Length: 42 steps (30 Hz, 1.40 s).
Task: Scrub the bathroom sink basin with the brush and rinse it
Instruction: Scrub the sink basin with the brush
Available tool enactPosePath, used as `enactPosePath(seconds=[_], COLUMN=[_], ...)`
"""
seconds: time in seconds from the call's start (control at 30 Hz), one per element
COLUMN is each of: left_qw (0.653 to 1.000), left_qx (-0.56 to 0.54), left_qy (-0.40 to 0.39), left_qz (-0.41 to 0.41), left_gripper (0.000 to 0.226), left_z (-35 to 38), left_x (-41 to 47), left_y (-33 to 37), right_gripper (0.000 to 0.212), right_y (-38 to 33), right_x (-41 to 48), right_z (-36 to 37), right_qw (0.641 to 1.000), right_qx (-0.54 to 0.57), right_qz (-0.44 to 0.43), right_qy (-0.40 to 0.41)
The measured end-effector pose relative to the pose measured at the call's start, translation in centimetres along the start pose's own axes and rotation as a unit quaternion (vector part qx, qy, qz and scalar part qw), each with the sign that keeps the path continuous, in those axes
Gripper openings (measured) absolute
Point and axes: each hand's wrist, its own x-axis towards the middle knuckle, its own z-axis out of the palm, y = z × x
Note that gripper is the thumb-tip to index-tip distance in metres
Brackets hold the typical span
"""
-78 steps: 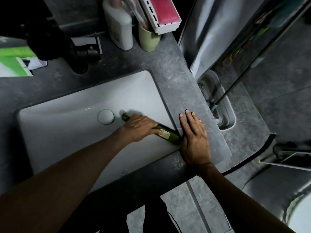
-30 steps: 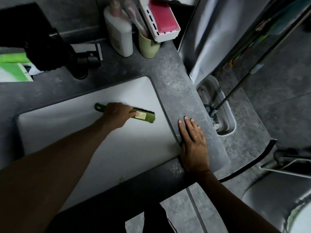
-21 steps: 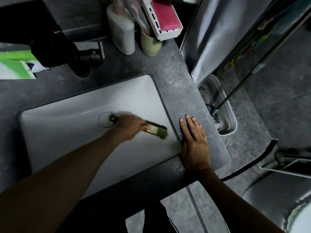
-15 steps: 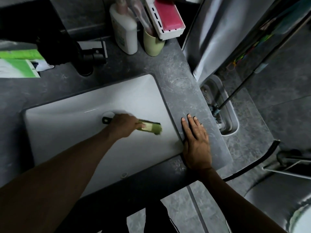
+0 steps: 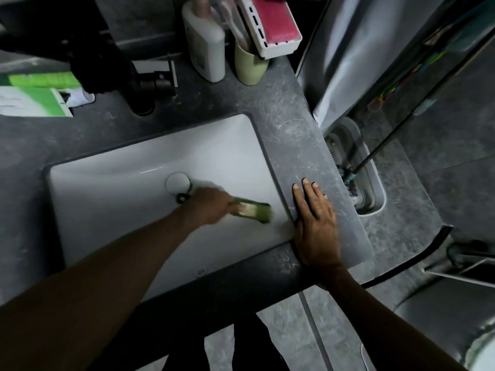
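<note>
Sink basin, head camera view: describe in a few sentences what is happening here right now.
A person is scrubbing the white sink basin. The left hand grips a green brush, blurred with motion, its head down near the basin's right side. The right hand rests flat on the grey countertop beside the basin's right edge. No running water is visible.

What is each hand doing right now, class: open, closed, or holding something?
Left hand: grips the green brush inside the sink basin.
Right hand: open, flat on the countertop.
</note>
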Motion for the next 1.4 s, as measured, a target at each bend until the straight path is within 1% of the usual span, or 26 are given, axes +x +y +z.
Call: enactPosePath(seconds=[0.03,0.1,0.2,0.23,0.3,0.4,0.47,0.53,0.6,0.67,0.7,0.77,0.83,0.87,0.9,0.97,1.0,1.07,1.13,1.17,1.23,1.27,1.3,1.33,1.37,1.4], left_qw=[1.0,0.999,0.995,0.989,0.981,0.98,0.976,0.963,0.948,0.916,0.885,0.808,0.721,0.7,0.694,0.706,0.694,0.645,0.622,0.618,0.625,0.646,0.693,0.757,0.823,0.874], left_qx=[-0.009,-0.019,0.029,0.061,0.086,-0.036,-0.122,-0.21,-0.261,-0.342,-0.407,-0.538,-0.648,-0.67,-0.674,-0.659,-0.668,-0.713,-0.732,-0.733,-0.727,-0.71,-0.669,-0.604,-0.517,-0.421], left_qy=[-0.008,0.011,-0.008,-0.016,-0.014,-0.019,-0.03,-0.053,-0.061,-0.075,-0.091,-0.104,-0.103,-0.101,-0.097,-0.088,-0.093,-0.104,-0.114,-0.109,-0.105,-0.1,-0.086,-0.055,-0.01,0.041], left_qz=[0.025,0.023,-0.093,-0.135,-0.176,-0.196,-0.177,-0.163,-0.173,-0.198,-0.206,-0.215,-0.224,-0.227,-0.232,-0.246,-0.252,-0.253,-0.255,-0.261,-0.265,-0.262,-0.255,-0.244,-0.237,-0.24], left_gripper=[0.079,0.065,0.047,0.046,0.047,0.049,0.045,0.049,0.048,0.04,0.036,0.03,0.022,0.016,0.014,0.023,0.024,0.021,0.019,0.019,0.02,0.022,0.024,0.026,0.029,0.032], left_z=[0.7,1.4,1.2,1.1,1.1,3.0,4.5,4.8,4.5,3.7,3.1,2.1,1.0,0.6,0.4,0.9,1.3,1.9,2.5,2.6,2.7,2.8,2.9,3.3,3.8,4.4], left_x=[-0.2,-0.8,-1.4,-1.8,-2.2,-2.7,-3.6,-4.8,-5.8,-6.6,-6.9,-7.6,-8.5,-8.5,-8.7,-9.0,-9.1,-9.4,-9.7,-9.9,-10.0,-10.1,-10.3,-10.5,-10.9,-11.6], left_y=[1.6,1.8,-3.7,-5.1,-5.6,-2.7,0.1,2.8,4.1,3.4,3.0,2.6,3.3,3.6,3.9,4.2,4.0,4.0,4.1,4.3,4.4,4.2,3.8,3.3,3.0,2.8], right_gripper=[0.071,0.071,0.071,0.071,0.068,0.067,0.068,0.07,0.072,0.071,0.069,0.055,0.038,0.033,0.031,0.036,0.039,0.043,0.042,0.042,0.043,0.042,0.04,0.037,0.034,0.031], right_y=[0.0,0.0,-0.1,0.0,-0.1,-0.2,-0.2,0.0,-0.5,-1.9,-3.0,-6.3,-10.4,-12.1,-13.8,-15.9,-16.4,-16.6,-16.7,-16.8,-17.2,-17.3,-17.3,-17.3,-17.2,-17.1], right_x=[0.0,0.0,0.1,0.2,0.1,0.0,0.0,-0.1,-0.1,0.1,0.3,0.0,-0.3,-0.4,-0.6,-0.8,-0.7,-0.4,0.1,0.3,0.8,1.1,1.4,1.8,2.1,2.5], right_z=[0.0,0.1,0.2,0.2,0.3,0.1,0.0,0.1,0.0,-0.3,-0.5,-0.9,-1.3,-1.2,-1.0,-0.4,-0.2,-0.2,0.0,0.0,0.4,0.6,0.8,1.0,1.0,1.1], right_qw=[1.0,1.0,1.0,1.0,1.0,1.0,1.0,1.0,1.0,0.998,0.997,0.997,0.992,0.985,0.972,0.948,0.942,0.934,0.928,0.925,0.924,0.923,0.923,0.925,0.928,0.932], right_qx=[0.001,0.002,-0.003,-0.006,-0.008,0.003,0.011,0.008,0.002,0.006,0.017,0.049,0.064,0.069,0.07,0.054,0.042,0.028,0.01,-0.009,-0.047,-0.062,-0.075,-0.091,-0.113,-0.142], right_qz=[0.0,-0.002,-0.003,-0.004,-0.003,-0.004,-0.006,0.001,0.025,0.057,0.068,0.048,0.018,0.023,0.037,0.056,0.061,0.083,0.099,0.1,0.095,0.089,0.081,0.072,0.066,0.06], right_qy=[0.0,0.0,0.002,0.002,0.003,0.009,0.007,0.0,-0.001,-0.009,-0.018,-0.042,-0.107,-0.159,-0.219,-0.308,-0.327,-0.346,-0.359,-0.366,-0.368,-0.369,-0.368,-0.361,-0.349,-0.328])
